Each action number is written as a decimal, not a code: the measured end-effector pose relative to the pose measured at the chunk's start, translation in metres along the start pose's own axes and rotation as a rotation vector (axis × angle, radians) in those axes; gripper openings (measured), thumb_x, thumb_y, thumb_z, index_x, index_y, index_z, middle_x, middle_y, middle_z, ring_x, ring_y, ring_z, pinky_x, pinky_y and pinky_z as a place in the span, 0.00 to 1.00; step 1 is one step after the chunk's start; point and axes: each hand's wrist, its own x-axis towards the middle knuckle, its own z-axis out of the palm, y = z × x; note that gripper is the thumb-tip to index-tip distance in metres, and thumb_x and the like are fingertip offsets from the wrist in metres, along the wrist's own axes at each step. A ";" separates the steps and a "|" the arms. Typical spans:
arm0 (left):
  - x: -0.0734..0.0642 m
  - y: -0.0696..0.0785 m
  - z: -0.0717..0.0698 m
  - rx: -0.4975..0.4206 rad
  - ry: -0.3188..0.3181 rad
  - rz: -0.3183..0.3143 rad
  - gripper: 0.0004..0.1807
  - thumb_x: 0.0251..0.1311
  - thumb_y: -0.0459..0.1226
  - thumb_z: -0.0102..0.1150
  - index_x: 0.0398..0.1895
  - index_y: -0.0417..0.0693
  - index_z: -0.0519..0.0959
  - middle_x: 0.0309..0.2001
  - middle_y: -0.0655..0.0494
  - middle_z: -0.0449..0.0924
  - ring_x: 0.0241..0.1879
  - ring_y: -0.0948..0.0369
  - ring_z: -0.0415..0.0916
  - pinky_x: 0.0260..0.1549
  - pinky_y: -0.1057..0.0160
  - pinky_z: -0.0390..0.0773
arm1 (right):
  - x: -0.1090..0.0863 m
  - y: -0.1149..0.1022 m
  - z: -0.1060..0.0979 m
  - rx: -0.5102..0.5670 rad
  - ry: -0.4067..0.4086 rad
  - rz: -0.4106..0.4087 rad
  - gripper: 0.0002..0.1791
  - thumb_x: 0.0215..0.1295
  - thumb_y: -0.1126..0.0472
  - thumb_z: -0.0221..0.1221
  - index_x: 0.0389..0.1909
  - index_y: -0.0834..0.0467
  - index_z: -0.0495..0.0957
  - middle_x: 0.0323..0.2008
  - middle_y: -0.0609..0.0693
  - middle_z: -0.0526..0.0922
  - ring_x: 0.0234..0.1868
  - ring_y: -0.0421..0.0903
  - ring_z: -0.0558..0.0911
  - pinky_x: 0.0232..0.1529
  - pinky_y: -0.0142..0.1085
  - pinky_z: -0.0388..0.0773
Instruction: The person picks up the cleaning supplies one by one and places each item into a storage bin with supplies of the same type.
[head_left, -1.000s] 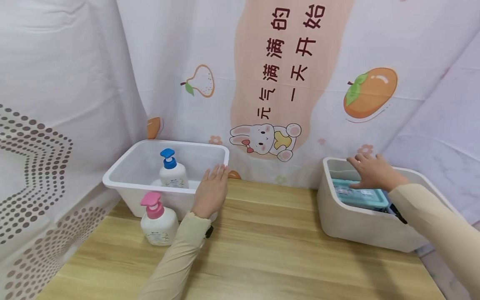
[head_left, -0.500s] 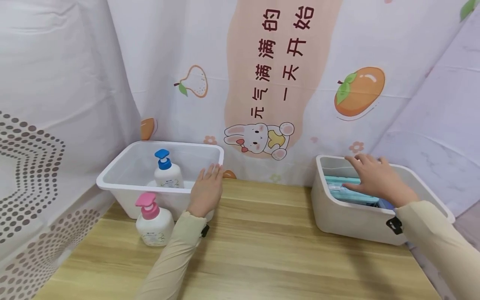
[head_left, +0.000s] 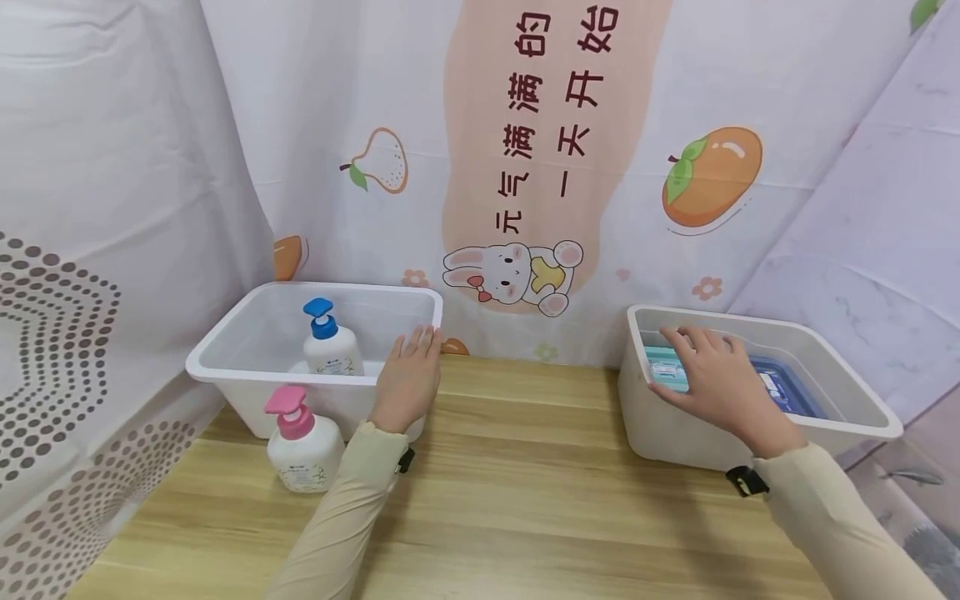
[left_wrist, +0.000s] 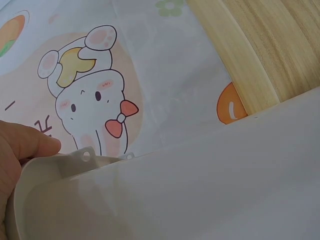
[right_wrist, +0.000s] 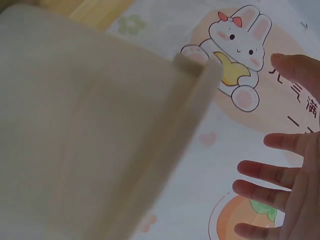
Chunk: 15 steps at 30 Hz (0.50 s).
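White bin (head_left: 240, 404) and off-white bin (head_left: 678, 437), at the left and right hands respectively, stand toward the back of a wood-grain table (head_left: 517, 500), well apart. Nearest the viewer, two beige sleeves (head_left: 337, 508) reach forward from the lower part of the head view, each with a black fitting (head_left: 747, 481) near the cuff. Next comes a pump bottle with a pink head (head_left: 303, 450), upright on the table just in front of the white bin; whether the two touch cannot be told. Beyond it, the left hand (head_left: 408, 379) rests on the right end of the white bin, its fingers extended over the rim. The right hand (head_left: 720, 375) is held before the off-white bin, thumb and fingers spread wide and holding nothing; the right wrist view shows them apart from the bin. Within the white bin stands a pump bottle with a blue head (head_left: 332, 354). Inside the off-white bin lie a teal pack (head_left: 667, 367) and a dark blue item (head_left: 791, 387), both partly hidden. Farthest back hangs a white cloth (head_left: 322, 92) printed with a rabbit (head_left: 502, 271), fruit and Chinese characters.
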 end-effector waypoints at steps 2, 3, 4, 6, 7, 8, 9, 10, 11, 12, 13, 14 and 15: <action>0.000 0.000 0.000 -0.003 -0.002 -0.001 0.26 0.68 0.37 0.43 0.69 0.39 0.61 0.68 0.46 0.63 0.70 0.51 0.57 0.70 0.49 0.56 | -0.004 -0.005 0.007 0.007 0.046 -0.007 0.41 0.44 0.41 0.65 0.56 0.62 0.70 0.46 0.63 0.77 0.45 0.63 0.78 0.43 0.61 0.70; 0.000 0.001 -0.001 -0.005 -0.006 -0.003 0.27 0.68 0.37 0.43 0.69 0.39 0.60 0.69 0.46 0.62 0.70 0.51 0.57 0.70 0.49 0.56 | -0.006 -0.007 0.011 0.007 0.069 -0.010 0.40 0.45 0.41 0.64 0.55 0.62 0.70 0.46 0.63 0.77 0.45 0.63 0.78 0.43 0.61 0.71; 0.000 0.001 -0.001 -0.005 -0.008 -0.005 0.27 0.68 0.37 0.42 0.69 0.39 0.60 0.69 0.46 0.62 0.71 0.51 0.57 0.70 0.49 0.55 | -0.008 -0.010 0.015 0.011 0.085 -0.008 0.39 0.46 0.41 0.63 0.55 0.63 0.71 0.46 0.64 0.77 0.46 0.63 0.77 0.43 0.61 0.71; 0.000 0.000 -0.001 -0.008 -0.013 -0.008 0.27 0.68 0.37 0.42 0.69 0.39 0.60 0.69 0.46 0.62 0.71 0.51 0.56 0.70 0.49 0.55 | -0.011 -0.014 0.023 0.012 0.128 -0.005 0.39 0.55 0.35 0.54 0.55 0.64 0.71 0.46 0.64 0.77 0.45 0.62 0.77 0.43 0.61 0.71; 0.000 0.000 -0.001 -0.010 -0.014 -0.009 0.27 0.68 0.37 0.42 0.69 0.39 0.60 0.69 0.46 0.61 0.71 0.51 0.56 0.70 0.49 0.55 | -0.013 -0.016 0.027 0.019 0.144 0.003 0.40 0.58 0.34 0.49 0.55 0.65 0.71 0.46 0.64 0.76 0.46 0.62 0.77 0.43 0.61 0.71; 0.000 0.000 -0.001 -0.012 -0.012 -0.009 0.27 0.68 0.37 0.42 0.69 0.39 0.60 0.69 0.46 0.61 0.71 0.51 0.56 0.70 0.49 0.54 | -0.015 -0.018 0.031 0.019 0.161 0.011 0.41 0.60 0.32 0.44 0.56 0.65 0.71 0.46 0.64 0.76 0.46 0.62 0.76 0.43 0.60 0.71; 0.000 0.000 0.000 -0.011 -0.009 -0.008 0.26 0.68 0.37 0.41 0.69 0.39 0.60 0.69 0.46 0.62 0.71 0.51 0.57 0.70 0.49 0.55 | -0.017 -0.019 0.034 0.021 0.174 0.021 0.42 0.62 0.32 0.39 0.56 0.65 0.71 0.46 0.64 0.76 0.47 0.62 0.76 0.43 0.60 0.71; 0.001 0.000 0.000 -0.013 -0.004 -0.006 0.26 0.68 0.37 0.42 0.69 0.39 0.60 0.69 0.46 0.62 0.70 0.51 0.57 0.70 0.49 0.55 | -0.018 -0.021 0.038 0.023 0.187 0.029 0.42 0.63 0.32 0.37 0.56 0.66 0.71 0.46 0.64 0.76 0.47 0.62 0.75 0.43 0.60 0.70; 0.001 0.001 0.000 -0.016 -0.001 -0.006 0.26 0.68 0.37 0.42 0.68 0.39 0.61 0.69 0.46 0.62 0.70 0.51 0.57 0.70 0.49 0.55 | -0.019 -0.021 0.042 0.028 0.203 0.034 0.43 0.63 0.32 0.34 0.56 0.66 0.71 0.46 0.64 0.76 0.48 0.61 0.75 0.43 0.60 0.70; 0.001 0.001 0.000 -0.017 0.003 -0.005 0.26 0.68 0.37 0.42 0.68 0.38 0.61 0.69 0.45 0.62 0.70 0.50 0.57 0.70 0.49 0.55 | -0.021 -0.022 0.045 0.032 0.206 0.041 0.42 0.62 0.33 0.36 0.56 0.66 0.70 0.46 0.64 0.76 0.48 0.61 0.75 0.44 0.60 0.70; 0.001 0.001 0.000 -0.017 0.005 -0.006 0.26 0.68 0.37 0.42 0.68 0.39 0.61 0.69 0.46 0.62 0.70 0.51 0.57 0.70 0.49 0.55 | -0.022 -0.023 0.048 0.033 0.209 0.046 0.41 0.62 0.34 0.37 0.57 0.66 0.70 0.46 0.64 0.76 0.48 0.61 0.74 0.44 0.61 0.69; 0.001 0.001 0.000 -0.015 0.009 -0.004 0.26 0.68 0.37 0.42 0.68 0.39 0.61 0.68 0.46 0.63 0.70 0.51 0.58 0.70 0.49 0.55 | -0.024 -0.024 0.051 0.034 0.212 0.051 0.40 0.61 0.35 0.38 0.57 0.66 0.70 0.46 0.64 0.76 0.49 0.61 0.74 0.45 0.61 0.69; 0.001 0.001 0.001 -0.013 0.009 -0.003 0.26 0.68 0.37 0.42 0.68 0.39 0.61 0.68 0.46 0.63 0.70 0.51 0.58 0.70 0.49 0.55 | -0.025 -0.025 0.053 0.036 0.211 0.057 0.40 0.61 0.35 0.38 0.57 0.66 0.69 0.47 0.64 0.76 0.49 0.62 0.74 0.46 0.61 0.69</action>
